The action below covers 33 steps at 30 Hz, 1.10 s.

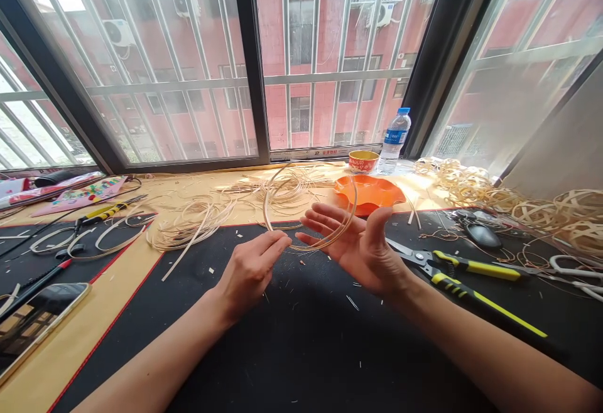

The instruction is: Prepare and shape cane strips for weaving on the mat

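Now we hold a thin cane hoop (264,203) up over a black mat (301,363), our left hand (249,272) closed and apparently pinching its edge, our right hand (362,246) open, palm up, under the hoop, with yellow-handled shears (471,268) just beside it and loose cane coils (188,225) beyond.

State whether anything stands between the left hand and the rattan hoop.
Nothing visible does: the fingers of the left hand already touch the rattan hoop, whose far side lies across the right hand.
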Each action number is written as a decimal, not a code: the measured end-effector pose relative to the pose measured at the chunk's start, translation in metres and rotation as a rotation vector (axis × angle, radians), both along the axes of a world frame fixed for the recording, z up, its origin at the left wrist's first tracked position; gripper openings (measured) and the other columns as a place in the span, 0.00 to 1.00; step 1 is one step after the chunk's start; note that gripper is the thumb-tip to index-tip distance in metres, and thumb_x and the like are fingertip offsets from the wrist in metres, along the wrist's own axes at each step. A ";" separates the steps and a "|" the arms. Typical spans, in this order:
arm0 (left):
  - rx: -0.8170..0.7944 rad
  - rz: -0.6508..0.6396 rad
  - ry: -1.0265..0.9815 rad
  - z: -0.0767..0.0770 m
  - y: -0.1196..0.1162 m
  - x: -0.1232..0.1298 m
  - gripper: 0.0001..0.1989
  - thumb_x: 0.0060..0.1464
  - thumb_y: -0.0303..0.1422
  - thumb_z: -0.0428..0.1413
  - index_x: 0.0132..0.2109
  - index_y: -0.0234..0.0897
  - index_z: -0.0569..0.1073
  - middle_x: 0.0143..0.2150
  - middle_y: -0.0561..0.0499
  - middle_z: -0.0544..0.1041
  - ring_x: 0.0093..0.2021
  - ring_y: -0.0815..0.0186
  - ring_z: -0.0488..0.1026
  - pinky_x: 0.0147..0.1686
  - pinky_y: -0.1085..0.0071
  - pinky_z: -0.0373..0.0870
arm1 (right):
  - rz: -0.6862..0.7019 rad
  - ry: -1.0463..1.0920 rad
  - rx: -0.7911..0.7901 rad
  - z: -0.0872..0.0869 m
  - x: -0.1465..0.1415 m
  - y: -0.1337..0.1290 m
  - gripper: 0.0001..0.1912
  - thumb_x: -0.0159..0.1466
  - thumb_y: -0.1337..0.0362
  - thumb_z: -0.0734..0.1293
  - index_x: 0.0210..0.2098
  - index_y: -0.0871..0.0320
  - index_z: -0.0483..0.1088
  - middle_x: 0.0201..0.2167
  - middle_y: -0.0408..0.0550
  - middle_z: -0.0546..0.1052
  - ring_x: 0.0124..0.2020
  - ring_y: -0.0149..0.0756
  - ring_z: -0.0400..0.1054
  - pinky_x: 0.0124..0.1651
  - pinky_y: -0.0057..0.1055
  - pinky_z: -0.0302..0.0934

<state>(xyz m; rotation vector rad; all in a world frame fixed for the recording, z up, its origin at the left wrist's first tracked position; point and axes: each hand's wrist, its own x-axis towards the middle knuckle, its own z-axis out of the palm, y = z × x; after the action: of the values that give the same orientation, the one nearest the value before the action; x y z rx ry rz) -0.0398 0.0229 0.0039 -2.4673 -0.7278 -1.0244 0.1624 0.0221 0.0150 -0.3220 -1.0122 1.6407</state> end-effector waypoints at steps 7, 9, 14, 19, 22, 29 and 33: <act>0.038 0.004 -0.006 0.004 -0.007 -0.002 0.19 0.55 0.17 0.43 0.49 0.34 0.72 0.44 0.42 0.79 0.44 0.64 0.77 0.43 0.72 0.74 | 0.005 -0.171 -0.297 -0.004 0.002 0.008 0.25 0.51 0.43 0.70 0.30 0.62 0.75 0.32 0.49 0.76 0.38 0.36 0.71 0.44 0.38 0.69; 0.034 -0.017 0.001 0.006 -0.008 -0.001 0.18 0.57 0.19 0.43 0.50 0.34 0.71 0.44 0.41 0.79 0.43 0.64 0.77 0.43 0.72 0.74 | 0.050 -0.355 -0.275 -0.007 0.001 0.006 0.19 0.52 0.51 0.73 0.29 0.63 0.74 0.29 0.47 0.75 0.31 0.31 0.70 0.34 0.29 0.69; 0.003 -0.144 0.015 0.007 -0.009 -0.001 0.19 0.59 0.21 0.42 0.53 0.33 0.69 0.45 0.38 0.78 0.45 0.62 0.76 0.42 0.68 0.75 | 0.293 -0.532 -0.177 -0.011 -0.002 0.000 0.20 0.53 0.51 0.72 0.28 0.64 0.72 0.26 0.45 0.74 0.21 0.23 0.66 0.22 0.20 0.62; -0.057 -0.186 0.065 0.008 -0.009 -0.001 0.19 0.60 0.21 0.41 0.55 0.32 0.68 0.47 0.37 0.77 0.47 0.60 0.75 0.44 0.66 0.75 | 0.346 -0.524 -0.141 -0.011 0.002 0.002 0.17 0.51 0.54 0.74 0.27 0.63 0.71 0.22 0.41 0.72 0.18 0.21 0.63 0.21 0.19 0.59; -0.084 -0.169 0.099 0.008 -0.008 0.000 0.19 0.60 0.21 0.42 0.55 0.33 0.67 0.50 0.37 0.76 0.49 0.60 0.75 0.45 0.65 0.75 | 0.367 -0.537 -0.183 -0.013 0.003 0.004 0.16 0.50 0.57 0.75 0.28 0.62 0.71 0.22 0.41 0.71 0.19 0.22 0.63 0.21 0.19 0.58; -0.074 -0.079 -0.052 0.003 -0.006 0.004 0.20 0.58 0.19 0.45 0.55 0.36 0.69 0.54 0.38 0.72 0.41 0.66 0.76 0.38 0.72 0.74 | 0.278 -0.482 -0.260 -0.014 -0.001 0.005 0.18 0.48 0.56 0.76 0.26 0.62 0.68 0.20 0.40 0.71 0.19 0.22 0.64 0.24 0.21 0.60; -0.400 0.005 -0.335 0.004 -0.006 0.012 0.11 0.57 0.28 0.54 0.47 0.37 0.75 0.37 0.48 0.78 0.34 0.67 0.76 0.33 0.74 0.74 | 0.239 -0.530 -0.274 -0.014 -0.003 0.004 0.18 0.47 0.55 0.76 0.25 0.62 0.68 0.19 0.40 0.70 0.17 0.22 0.63 0.21 0.20 0.58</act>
<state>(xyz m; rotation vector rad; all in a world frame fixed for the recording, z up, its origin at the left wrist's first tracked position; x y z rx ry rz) -0.0277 0.0166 0.0077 -2.6430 -1.1389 -1.4304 0.1597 0.0262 0.0014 -0.8828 -1.2509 1.9677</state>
